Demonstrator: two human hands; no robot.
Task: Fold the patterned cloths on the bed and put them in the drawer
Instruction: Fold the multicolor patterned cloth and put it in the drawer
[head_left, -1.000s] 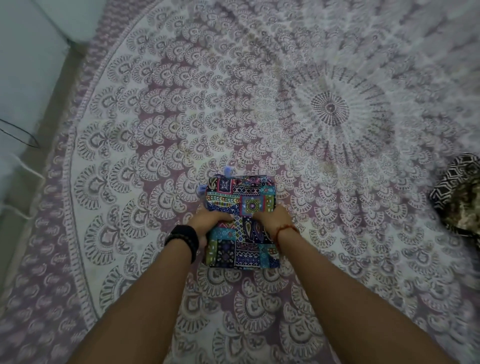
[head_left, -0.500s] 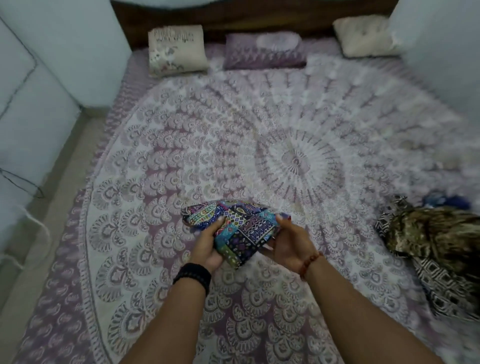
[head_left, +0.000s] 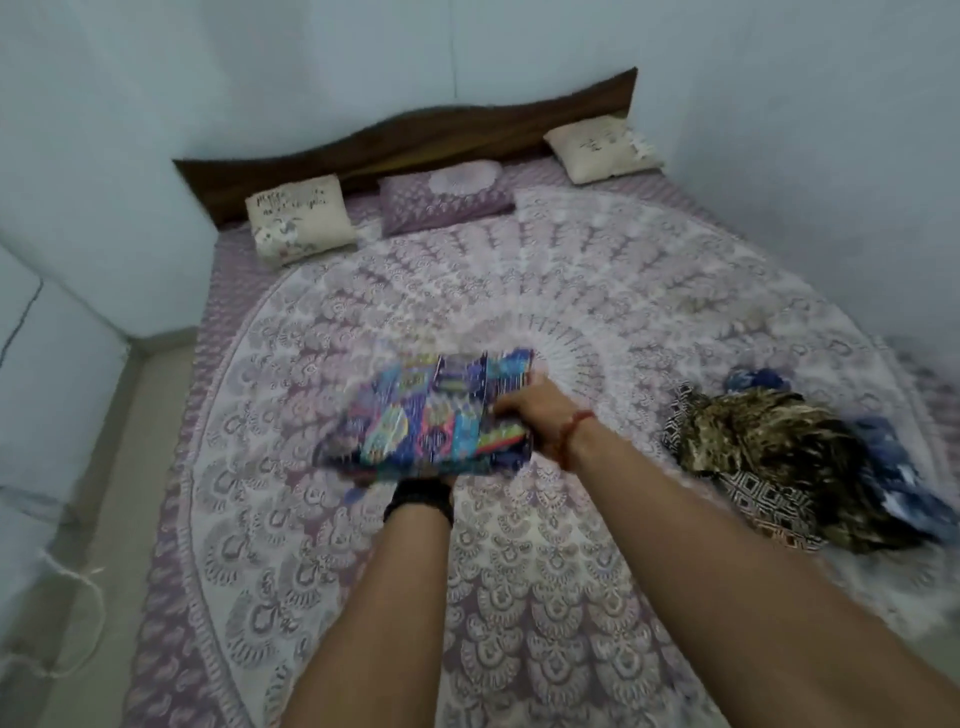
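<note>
Both hands carry the folded multicoloured patchwork-print cloth (head_left: 431, 418) above the mauve-and-white mandala bedsheet (head_left: 545, 571). Right hand (head_left: 530, 415) grips the cloth's right edge, fingers curled onto it. Left hand (head_left: 423, 479) is almost wholly hidden beneath the cloth; only its black wristband (head_left: 418, 501) shows, so its grip cannot be told. Motion blur smears the cloth's pattern. Well right of the right hand lies a heap of unfolded patterned cloths (head_left: 789, 462), brown, black-and-white and blue. Beyond the hands, three pillows (head_left: 298, 218) line the dark wooden headboard (head_left: 415, 137).
</note>
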